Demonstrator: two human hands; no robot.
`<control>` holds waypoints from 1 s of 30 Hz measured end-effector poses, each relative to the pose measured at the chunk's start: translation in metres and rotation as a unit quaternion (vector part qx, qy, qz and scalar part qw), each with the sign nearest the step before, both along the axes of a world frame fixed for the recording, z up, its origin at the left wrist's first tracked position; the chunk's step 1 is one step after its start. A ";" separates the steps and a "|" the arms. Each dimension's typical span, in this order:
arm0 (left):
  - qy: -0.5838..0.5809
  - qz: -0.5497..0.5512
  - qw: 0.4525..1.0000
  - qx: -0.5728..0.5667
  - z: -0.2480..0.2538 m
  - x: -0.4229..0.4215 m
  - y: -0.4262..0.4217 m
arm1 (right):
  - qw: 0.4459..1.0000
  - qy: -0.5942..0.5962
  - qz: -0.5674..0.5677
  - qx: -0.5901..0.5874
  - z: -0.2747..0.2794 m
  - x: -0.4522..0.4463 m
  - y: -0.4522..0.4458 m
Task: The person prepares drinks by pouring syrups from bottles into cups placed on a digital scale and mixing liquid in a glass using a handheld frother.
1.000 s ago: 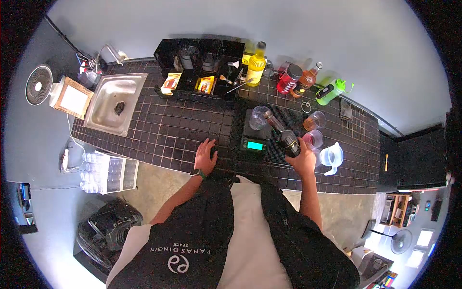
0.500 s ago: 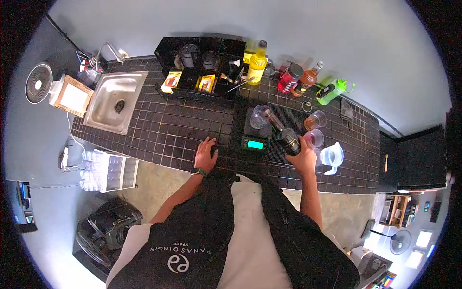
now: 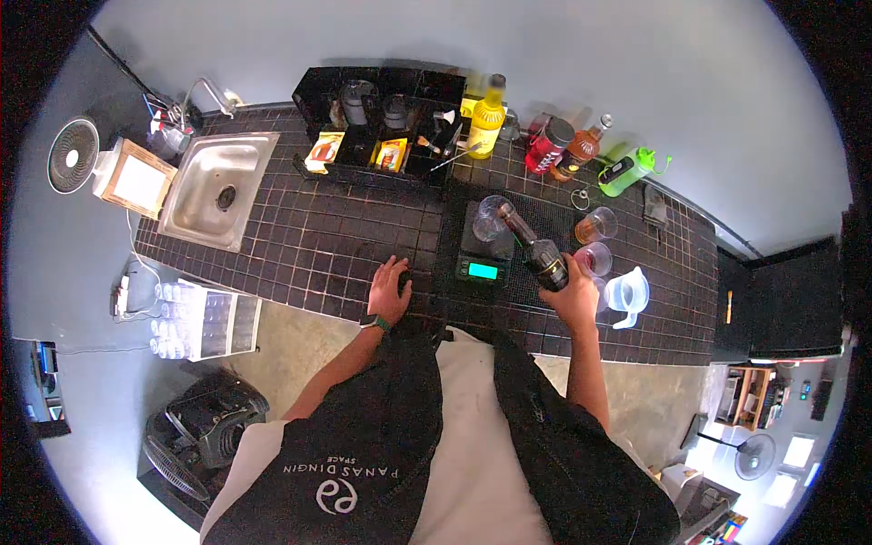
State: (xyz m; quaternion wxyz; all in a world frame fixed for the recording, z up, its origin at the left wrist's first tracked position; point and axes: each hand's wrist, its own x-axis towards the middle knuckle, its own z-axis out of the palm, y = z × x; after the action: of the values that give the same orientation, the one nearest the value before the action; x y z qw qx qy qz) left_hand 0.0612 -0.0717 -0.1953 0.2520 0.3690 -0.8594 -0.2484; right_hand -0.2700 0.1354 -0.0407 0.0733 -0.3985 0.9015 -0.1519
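Observation:
My right hand (image 3: 570, 292) is wrapped round the lower part of a dark glass bottle (image 3: 540, 254). The bottle is tilted, its neck pointing toward a clear plastic cup (image 3: 489, 227) on a black digital scale (image 3: 482, 270) with a lit green display. Whether liquid is flowing I cannot tell. My left hand (image 3: 389, 292) lies flat on the black tiled counter (image 3: 341, 232), fingers spread, holding nothing. Right of the bottle stand a cup with amber liquid (image 3: 595, 226), a cup with a reddish tint (image 3: 593, 260) and a clear pitcher (image 3: 628, 294).
Along the wall stand a yellow bottle (image 3: 487, 123), a red container (image 3: 546, 147), an amber bottle (image 3: 581, 150) and a green bottle (image 3: 627, 173). A black organizer (image 3: 418, 86) holds jars and packets. At the left is a steel sink (image 3: 202, 227); a grey cloth (image 3: 655, 205) lies far right.
Almost nothing differs. The dark bottle in my right hand has shifted very slightly; my left hand stays where it was on the counter.

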 end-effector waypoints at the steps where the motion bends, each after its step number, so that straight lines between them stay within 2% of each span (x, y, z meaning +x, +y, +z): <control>1: 0.000 0.000 1.000 0.000 -0.002 0.000 -0.001 | 1.000 0.000 -0.002 0.006 0.001 0.000 0.000; 16: -0.027 -0.003 1.000 0.017 -0.002 0.001 -0.002 | 1.000 -0.013 0.001 -0.002 0.012 0.003 -0.003; 30: -0.019 -0.005 1.000 -0.004 -0.005 0.001 -0.003 | 1.000 0.010 0.006 -0.014 0.000 0.002 0.000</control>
State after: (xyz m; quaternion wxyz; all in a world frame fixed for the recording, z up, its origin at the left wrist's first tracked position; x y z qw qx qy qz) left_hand 0.0622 -0.0743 -0.2007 0.2353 0.3684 -0.8670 -0.2391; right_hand -0.2683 0.1356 -0.0406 0.0597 -0.4060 0.8978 -0.1597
